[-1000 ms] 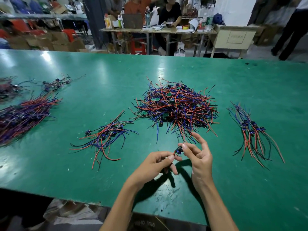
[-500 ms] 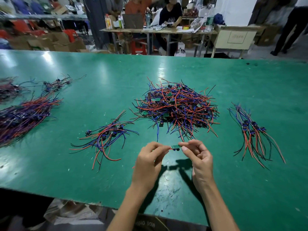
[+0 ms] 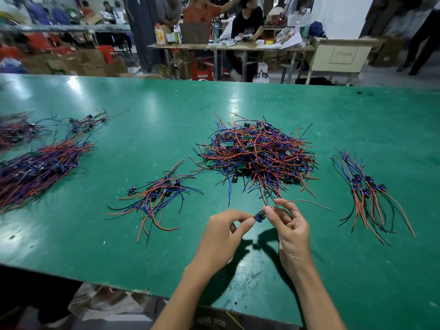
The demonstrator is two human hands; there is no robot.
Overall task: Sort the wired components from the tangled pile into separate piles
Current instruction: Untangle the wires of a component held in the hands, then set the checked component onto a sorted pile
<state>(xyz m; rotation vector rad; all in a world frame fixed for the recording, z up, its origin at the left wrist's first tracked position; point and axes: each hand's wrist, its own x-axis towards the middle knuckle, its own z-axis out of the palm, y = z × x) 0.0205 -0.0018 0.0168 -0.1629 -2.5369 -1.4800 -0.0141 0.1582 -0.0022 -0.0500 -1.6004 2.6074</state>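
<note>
I had both hands close together above the green table [image 3: 142, 234], my left hand [image 3: 223, 236] and right hand [image 3: 291, 234] each pinching the same small wired component [image 3: 260, 215] between fingertips, its thin wire trailing off to the right. The tangled pile [image 3: 257, 156] lay just beyond the hands. One sorted bunch [image 3: 157, 196] sat to the left of my left hand, another sorted bunch [image 3: 366, 189] to the right of my right.
</note>
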